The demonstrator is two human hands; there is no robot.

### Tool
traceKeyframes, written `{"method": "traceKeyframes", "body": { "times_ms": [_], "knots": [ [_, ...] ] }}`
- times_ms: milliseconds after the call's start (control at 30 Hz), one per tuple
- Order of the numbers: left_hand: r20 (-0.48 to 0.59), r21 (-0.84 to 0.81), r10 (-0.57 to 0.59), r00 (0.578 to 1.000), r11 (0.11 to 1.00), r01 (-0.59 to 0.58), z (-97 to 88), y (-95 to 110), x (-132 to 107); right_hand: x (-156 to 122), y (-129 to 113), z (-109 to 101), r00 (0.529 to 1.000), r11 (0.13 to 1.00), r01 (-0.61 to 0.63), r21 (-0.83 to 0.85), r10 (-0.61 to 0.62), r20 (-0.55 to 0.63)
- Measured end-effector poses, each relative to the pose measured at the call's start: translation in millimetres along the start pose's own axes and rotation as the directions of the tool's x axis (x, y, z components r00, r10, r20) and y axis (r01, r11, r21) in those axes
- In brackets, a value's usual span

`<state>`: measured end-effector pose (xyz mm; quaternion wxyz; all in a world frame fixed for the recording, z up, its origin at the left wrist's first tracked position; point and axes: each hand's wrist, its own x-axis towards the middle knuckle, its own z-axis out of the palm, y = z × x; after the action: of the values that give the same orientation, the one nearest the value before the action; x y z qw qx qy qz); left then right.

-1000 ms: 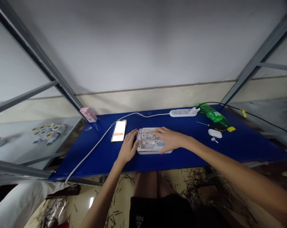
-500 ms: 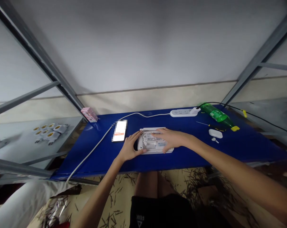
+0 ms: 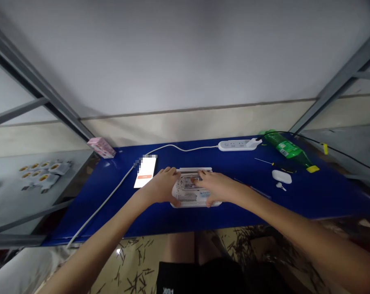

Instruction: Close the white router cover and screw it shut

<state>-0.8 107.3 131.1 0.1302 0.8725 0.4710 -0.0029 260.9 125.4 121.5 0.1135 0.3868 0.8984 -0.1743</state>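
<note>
A white vented plastic device [image 3: 191, 197], router-like with a label and rows of small holes facing up, lies flat on the blue tabletop [image 3: 136, 218]. My left hand [image 3: 163, 185] grips its left end, fingers over the far corner and thumb at the near corner. Around the right end is my right hand [image 3: 217, 188], its thumb near the front edge and its fingers reaching to the far side and over the label area. Both hands cover the device's ends. Left of the device lies a phone [image 3: 144, 173] with a lit screen.
A white power strip [image 3: 237, 145] with its cable runs along the back. On the right lie a green bottle [image 3: 287, 149], a white earbud case [image 3: 281, 176], an earbud [image 3: 281, 186] and a thin screwdriver [image 3: 264, 161]. A pink box [image 3: 101, 147] stands back left; lamp sockets [image 3: 44, 173] lie further left.
The view has shifted slightly. My left hand has closed in around the device's left end, its fingers drawn together at the far corner. My right hand stays on the right end.
</note>
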Motion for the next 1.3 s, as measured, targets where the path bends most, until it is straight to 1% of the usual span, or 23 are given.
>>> {"method": "traceKeyframes", "body": {
  "times_ms": [67,133,267,367,467,567,633,800,867,1033,1100,1200,1300],
  "knots": [
    [0.029,0.017,0.016,0.999,1.0,-0.016,-0.5,1.2,5.2,2.1,1.7,6.2,0.999,0.999,0.019,-0.032,-0.021,-0.036],
    [0.063,0.024,0.004,0.998,1.0,-0.005,-0.7,1.8,8.3,3.9,3.3,12.3,0.998,0.999,0.028,-0.047,-0.03,-0.058],
    [0.145,0.05,-0.047,0.988,0.998,0.04,-4.0,5.2,10.5,6.0,5.2,21.4,0.999,1.0,0.018,-0.015,-0.019,-0.051],
    [0.17,0.067,-0.049,0.984,0.997,0.038,-5.0,7.3,10.9,7.8,6.6,28.6,0.996,0.999,0.034,0.01,-0.033,-0.079],
    [0.174,0.066,-0.06,0.983,0.997,0.049,-1.1,6.4,12.6,10.1,6.9,34.8,0.995,0.999,0.039,0.034,-0.036,-0.091],
    [0.173,0.062,-0.062,0.983,0.997,0.052,5.9,1.9,13.9,10.4,4.8,34.9,0.999,0.999,0.021,0.029,-0.019,-0.051],
    [0.157,0.053,-0.037,0.987,0.998,0.028,10.7,-2.9,12.4,9.0,2.8,31.5,1.0,0.999,0.005,0.037,-0.005,-0.018],
    [0.05,-0.014,0.045,0.998,0.999,-0.045,21.2,-18.7,1.7,4.7,1.0,24.6,0.999,0.993,-0.027,0.111,0.03,-0.017],
    [0.025,-0.027,0.048,0.999,0.998,-0.048,24.7,-24.0,-1.5,4.3,2.7,25.3,0.999,0.99,-0.026,0.14,0.031,-0.036],
    [0.034,-0.022,0.049,0.998,0.999,-0.048,28.2,-30.5,-3.0,-1.3,8.6,31.4,0.996,0.986,-0.009,0.168,0.024,-0.087],
    [0.024,-0.026,0.057,0.998,0.998,-0.056,28.1,-31.1,-3.3,-8.4,9.7,35.2,0.992,0.982,-0.01,0.188,0.033,-0.12],
    [0.016,-0.044,0.073,0.997,0.996,-0.072,28.1,-31.2,-3.5,-21.7,10.6,42.4,0.978,0.98,0.013,0.197,0.029,-0.207],
    [0.018,-0.088,0.061,0.998,0.994,-0.059,28.8,-31.9,-2.5,-33.7,14.3,48.4,0.967,0.972,0.044,0.231,0.017,-0.253]
  ]
}}
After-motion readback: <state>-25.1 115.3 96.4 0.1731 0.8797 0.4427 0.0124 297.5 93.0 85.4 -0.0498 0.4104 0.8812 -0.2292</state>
